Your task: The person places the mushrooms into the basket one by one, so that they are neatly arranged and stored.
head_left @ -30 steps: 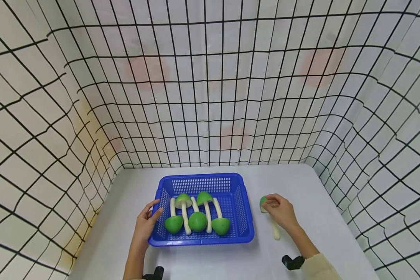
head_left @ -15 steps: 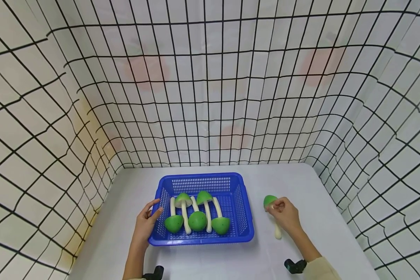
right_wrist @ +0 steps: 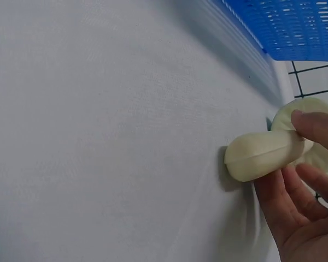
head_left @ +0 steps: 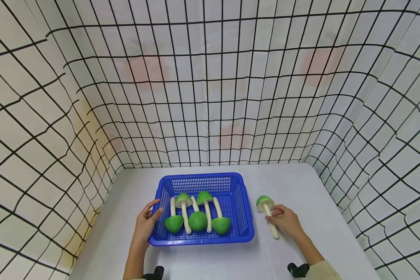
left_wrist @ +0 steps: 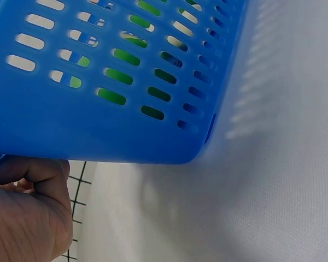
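Note:
My left hand (head_left: 147,221) grips the left rim of a blue plastic basket (head_left: 201,242), thumb on the inner side. In the left wrist view its fingers curl at the edge of the basket (left_wrist: 87,128). To the right of the basket, my right hand (head_left: 288,223) pinches the stem of a toy mushroom (head_left: 265,203) between thumb and fingers. This mushroom has a green cap at the far end and a cream stem pointing toward me. The right wrist view shows the stem's rounded end (right_wrist: 254,158) close over the white cloth.
Several similar green mushrooms (head_left: 197,221) lie in a row inside the basket, their caps alternating near and far. White cloth (head_left: 210,264) covers the table. A black grid net (head_left: 213,97) encloses the back and sides.
My right hand has slid from the mushroom's cap down to its stem. The cap has turned, so its pale underside now shows. My left hand and the basket stay put.

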`<state>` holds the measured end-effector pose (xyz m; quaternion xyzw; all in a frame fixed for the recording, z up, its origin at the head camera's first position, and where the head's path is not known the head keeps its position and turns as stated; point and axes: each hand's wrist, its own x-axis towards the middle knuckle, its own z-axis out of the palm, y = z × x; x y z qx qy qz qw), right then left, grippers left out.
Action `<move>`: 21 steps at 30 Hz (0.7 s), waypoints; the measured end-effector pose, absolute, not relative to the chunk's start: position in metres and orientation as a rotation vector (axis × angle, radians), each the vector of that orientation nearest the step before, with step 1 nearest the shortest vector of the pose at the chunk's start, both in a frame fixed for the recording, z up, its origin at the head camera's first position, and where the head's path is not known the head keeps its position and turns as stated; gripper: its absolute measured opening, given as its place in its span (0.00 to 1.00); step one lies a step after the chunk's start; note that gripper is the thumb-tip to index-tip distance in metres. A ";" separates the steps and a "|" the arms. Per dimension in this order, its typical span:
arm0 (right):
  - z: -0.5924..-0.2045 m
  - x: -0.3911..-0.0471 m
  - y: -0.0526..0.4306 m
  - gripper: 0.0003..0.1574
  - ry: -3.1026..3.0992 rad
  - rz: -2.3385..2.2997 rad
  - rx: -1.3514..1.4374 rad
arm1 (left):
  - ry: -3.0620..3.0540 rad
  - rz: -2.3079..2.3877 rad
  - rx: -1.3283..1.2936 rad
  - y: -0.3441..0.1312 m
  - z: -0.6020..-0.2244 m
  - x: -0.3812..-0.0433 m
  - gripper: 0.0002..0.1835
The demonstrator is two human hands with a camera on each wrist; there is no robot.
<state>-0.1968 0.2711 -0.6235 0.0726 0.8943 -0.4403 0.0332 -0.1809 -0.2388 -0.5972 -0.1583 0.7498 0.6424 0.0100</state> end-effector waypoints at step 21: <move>-0.624 -0.201 0.270 0.32 2.738 -1.431 0.156 | 2.333 2.009 -0.497 -0.238 -0.597 -0.181 0.28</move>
